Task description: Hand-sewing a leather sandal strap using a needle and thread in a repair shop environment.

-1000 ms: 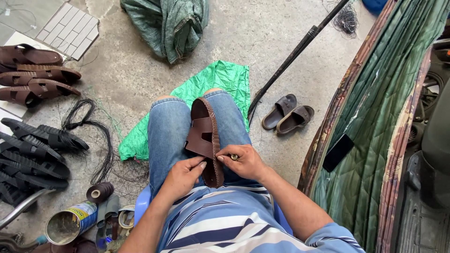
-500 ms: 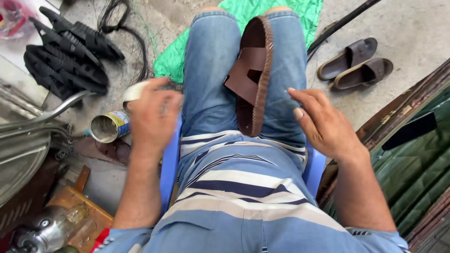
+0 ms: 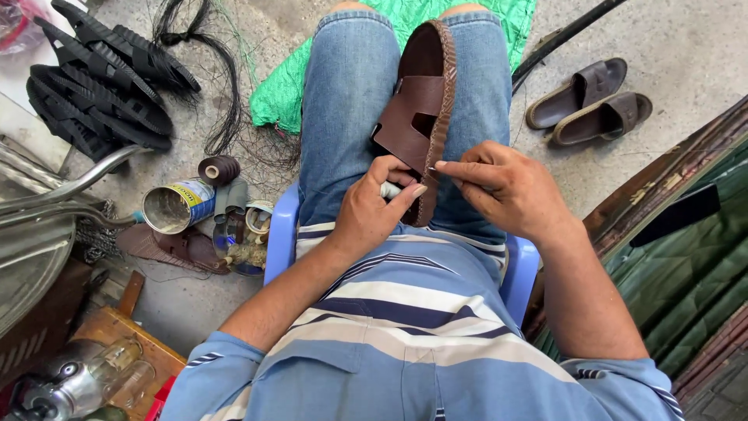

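Observation:
A brown leather sandal (image 3: 425,93) with a braided rim lies lengthwise on my lap, between my jeans-clad thighs. My left hand (image 3: 378,206) is closed around a small whitish tool handle (image 3: 392,189) at the sandal's heel end. My right hand (image 3: 502,191) pinches the braided rim near the heel with thumb and forefinger. Whether something thin is between those fingertips is too small to tell. Both hands meet at the same spot on the sandal.
I sit on a blue plastic chair (image 3: 279,234). On the floor to the left are an open tin can (image 3: 178,204), a dark thread spool (image 3: 218,168), black soles (image 3: 101,86) and glass jars (image 3: 117,366). A green cloth (image 3: 296,93) lies ahead, with a sandal pair (image 3: 588,97) to the right.
My left hand came back from beside the tin can to the sandal's heel, now holding the whitish handle. My right hand closed from open onto the sandal's rim.

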